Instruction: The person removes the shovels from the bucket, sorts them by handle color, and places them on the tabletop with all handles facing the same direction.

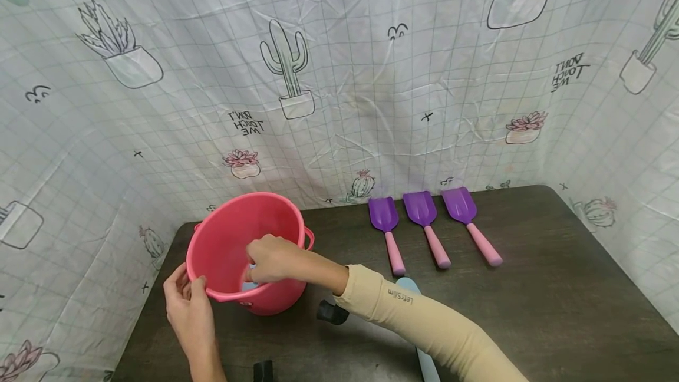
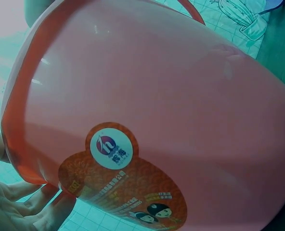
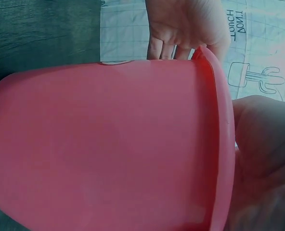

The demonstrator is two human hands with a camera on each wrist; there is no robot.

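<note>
A pink bucket (image 1: 246,217) stands tilted toward me at the left of the table. My left hand (image 1: 192,317) grips its rim at the near left side, thumb over the edge and fingers against the outside. In the left wrist view the bucket's wall (image 2: 147,86) fills most of the picture, with those fingers (image 2: 51,207) under the rim. My right hand (image 1: 273,258) reaches over the near right rim into the bucket, its fingers curled round a light blue thing (image 1: 249,285), mostly hidden by hand and rim. The right wrist view shows the bucket's outside (image 3: 109,144).
Three purple shovels with pink handles (image 1: 421,211) lie in a row at the back of the dark table (image 1: 557,287). A light blue tool (image 1: 427,365) lies partly under my right sleeve. Two black pieces (image 1: 332,312) lie near the bucket. A patterned cloth (image 1: 339,75) hangs behind.
</note>
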